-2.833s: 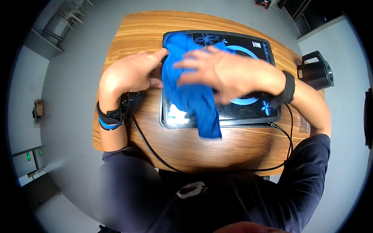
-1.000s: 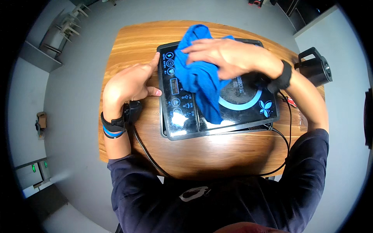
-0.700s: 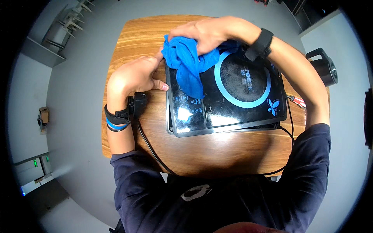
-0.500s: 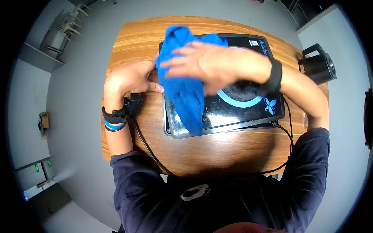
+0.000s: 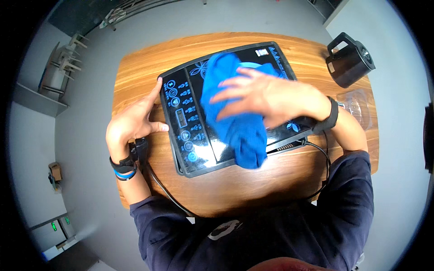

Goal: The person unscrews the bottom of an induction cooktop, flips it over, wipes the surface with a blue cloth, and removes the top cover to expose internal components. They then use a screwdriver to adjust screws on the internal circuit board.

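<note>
Wood-grain table (image 5: pixel 199 192) before you. Black glossy cooktop (image 5: pixel 196 113), blue button icons and petal prints, lies mid-table, askew to table's far edge. Blue cloth (image 5: pixel 242 131), crumpled, sits on top, tail past cooktop's near edge. Black kettle (image 5: pixel 347 65) by table's far right corner. Your right hand (image 5: pixel 255 97), blurred: fingers spread over cloth. Your left hand (image 5: pixel 131 121): thumb and forefinger spread wide, tips against cooktop's left edge.

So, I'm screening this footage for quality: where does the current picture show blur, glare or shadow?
Head view: the right hand is blurred, fingers most of all, while the left hand looks sharper; head view: white glare sits on the near left part of the black cooktop; head view: dark shadow falls along the near edge of the wooden table.
</note>
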A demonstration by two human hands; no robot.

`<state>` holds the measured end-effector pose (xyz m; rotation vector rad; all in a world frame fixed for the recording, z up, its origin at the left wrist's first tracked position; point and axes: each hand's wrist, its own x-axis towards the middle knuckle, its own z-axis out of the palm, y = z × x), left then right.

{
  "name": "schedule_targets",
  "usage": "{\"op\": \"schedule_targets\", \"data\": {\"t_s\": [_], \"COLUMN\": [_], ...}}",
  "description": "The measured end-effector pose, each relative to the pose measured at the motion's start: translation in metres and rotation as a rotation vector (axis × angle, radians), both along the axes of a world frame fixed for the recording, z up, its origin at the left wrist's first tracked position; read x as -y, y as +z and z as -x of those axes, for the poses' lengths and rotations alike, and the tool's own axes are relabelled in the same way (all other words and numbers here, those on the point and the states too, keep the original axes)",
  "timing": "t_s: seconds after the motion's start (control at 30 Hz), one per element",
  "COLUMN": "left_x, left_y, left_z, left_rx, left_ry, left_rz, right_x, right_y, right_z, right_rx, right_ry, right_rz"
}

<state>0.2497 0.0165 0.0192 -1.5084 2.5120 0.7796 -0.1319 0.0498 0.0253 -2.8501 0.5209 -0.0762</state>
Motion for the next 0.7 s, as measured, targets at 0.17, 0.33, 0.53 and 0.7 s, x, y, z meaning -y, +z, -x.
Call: {"op": "schedule_targets", "data": {"t_s": [0.17, 0.33, 0.53, 0.7], "left_x": [0.002, 0.002, 0.003, -0.001], "left_y": [0.000, -0.009, -0.021, -0.015], "left_z": [0.007, 0.001, -0.012, -0.007], "left_rx": [-0.011, -0.034, -0.160, -0.158], "left_ry": [0.049, 0.057, -0.032, -0.016], "left_rz": [-0.032, -0.035, -0.014, -0.003], "right_x": [0.062, 0.046, -0.026, -0.063], "right_y": [-0.022, -0.026, 0.004, 0.017], "right_z": [0.107, 0.120, 0.094, 0.073], "right_rx": [0.130, 0.139, -0.022, -0.025], "right_ry": [-0.324, -0.378, -0.339, -0.240], "right_rz": [0.075, 0.071, -0.012, -0.146]}}
